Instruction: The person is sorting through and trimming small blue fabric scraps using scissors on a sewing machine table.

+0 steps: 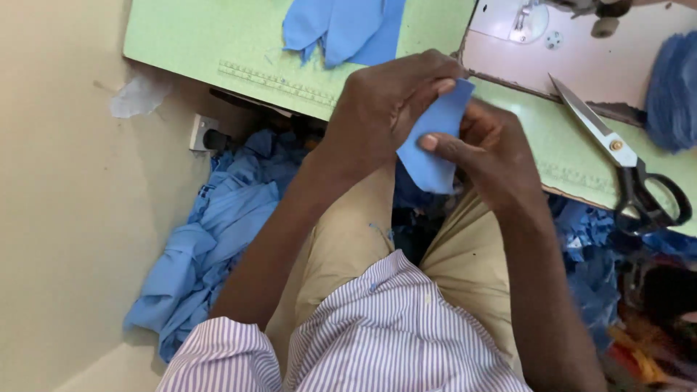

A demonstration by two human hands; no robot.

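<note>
The left hand (pixel 385 101) and the right hand (pixel 490 149) both held a small blue cloth (pixel 433 141) between them, just above the lap. The fingers of each hand pinched its edges. The cloth hung in front of the green table (pixel 189 36). More blue pieces (pixel 341 29) lay on the table, farther back. Big scissors (pixel 624 160) lay on the table to the right, well apart from the hands. A heap of blue cloth (pixel 210 247) lay on the floor at the left.
</note>
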